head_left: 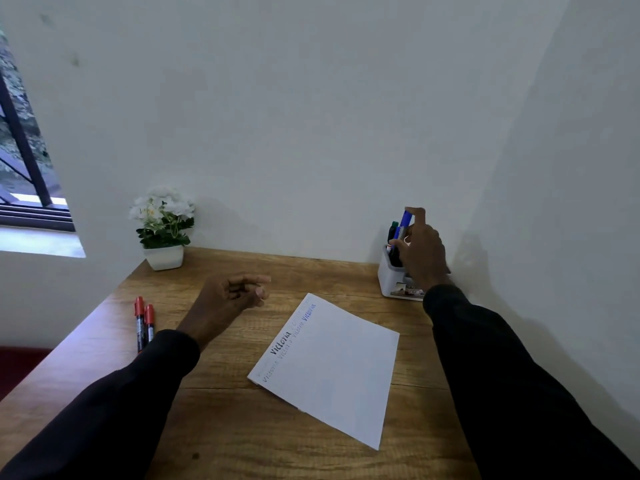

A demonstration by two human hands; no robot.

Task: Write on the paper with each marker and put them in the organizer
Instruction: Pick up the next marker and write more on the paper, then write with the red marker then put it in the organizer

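A white sheet of paper (332, 368) lies tilted on the wooden desk (221, 420), with words written along its upper left edge in black, grey and blue. My right hand (424, 252) pinches a blue marker (403, 225) upright over the white organizer (389, 278) at the back right; its lower end is inside the organizer. A dark green-capped marker (393, 230) stands in the organizer too. Two red-capped markers (143, 323) lie side by side at the desk's left. My left hand (235, 296) hovers over the desk, fingers loosely curled, holding nothing.
A white pot of white flowers (162, 226) stands at the back left by the wall. A window (20, 161) is at far left. Walls close the desk in behind and on the right.
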